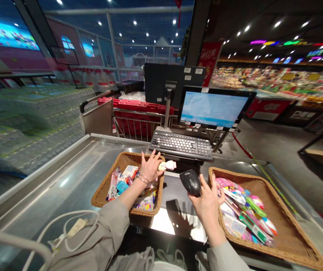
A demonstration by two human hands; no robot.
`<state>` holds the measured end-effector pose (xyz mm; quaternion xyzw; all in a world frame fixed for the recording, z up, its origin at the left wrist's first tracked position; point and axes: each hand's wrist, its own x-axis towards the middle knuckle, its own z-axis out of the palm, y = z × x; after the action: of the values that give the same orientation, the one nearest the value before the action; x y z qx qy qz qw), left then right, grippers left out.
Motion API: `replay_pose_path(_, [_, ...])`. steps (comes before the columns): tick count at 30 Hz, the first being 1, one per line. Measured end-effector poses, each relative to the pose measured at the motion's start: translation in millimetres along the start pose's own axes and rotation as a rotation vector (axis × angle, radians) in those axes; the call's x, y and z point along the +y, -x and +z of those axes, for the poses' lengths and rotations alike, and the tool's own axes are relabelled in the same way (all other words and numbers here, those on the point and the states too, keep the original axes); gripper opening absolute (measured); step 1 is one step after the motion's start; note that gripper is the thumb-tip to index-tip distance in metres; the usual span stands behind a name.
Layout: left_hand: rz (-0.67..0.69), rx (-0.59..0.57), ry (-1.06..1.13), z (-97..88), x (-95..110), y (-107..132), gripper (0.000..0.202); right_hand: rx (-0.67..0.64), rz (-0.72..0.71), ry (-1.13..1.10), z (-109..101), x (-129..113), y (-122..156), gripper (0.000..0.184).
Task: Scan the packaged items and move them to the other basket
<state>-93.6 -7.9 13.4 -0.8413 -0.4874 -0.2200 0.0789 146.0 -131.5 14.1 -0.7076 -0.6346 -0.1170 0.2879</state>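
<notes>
My left hand (pixel 150 166) is over the right part of a wicker basket (pixel 96 199) of packaged sweets. Its thumb and a finger pinch a small item with a white and yellow wrapper (pixel 167 165), held out past the basket's rim; the other fingers are spread. A black handheld barcode scanner (pixel 190 182) is in my right hand (pixel 207 201), its head tilted toward the left. To the right of that hand, a second wicker basket (pixel 288 222) contains colourful packaged goods (pixel 248 210), some long and boxed.
Behind the metal counter (pixel 68 165) stand a black keyboard (pixel 181 145), a lit monitor (pixel 213 107) and a dark screen seen from behind (pixel 164 82). A white cable (pixel 65 226) loops at lower left. A shopping cart (pixel 133 124) stands beyond the counter.
</notes>
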Motion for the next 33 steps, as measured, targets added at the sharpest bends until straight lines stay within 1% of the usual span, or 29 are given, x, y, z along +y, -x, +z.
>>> replay_pose_path(6, [0.047,0.031,0.012,7.6,14.0,-6.6,0.036,0.009,0.014,-0.001,-1.4,1.1,1.6,0.022])
replay_pose_path(13, [0.066,0.032,0.016,10.2,28.9,-12.7,0.038,-0.017,0.004,-0.016,-4.9,1.0,2.5,0.018])
replay_pose_path(20, [0.11,0.063,0.019,16.5,35.1,-17.4,0.038,-0.016,-0.04,-0.044,-7.1,0.5,1.8,0.017])
replay_pose_path(28, [0.146,0.13,0.001,14.8,39.2,-20.9,0.037,-0.005,-0.031,-0.118,-7.4,-1.8,-0.8,0.016])
replay_pose_path(33, [0.14,0.126,0.005,15.3,40.4,-22.6,0.037,-0.014,-0.075,-0.116,-6.9,-0.5,0.1,0.019])
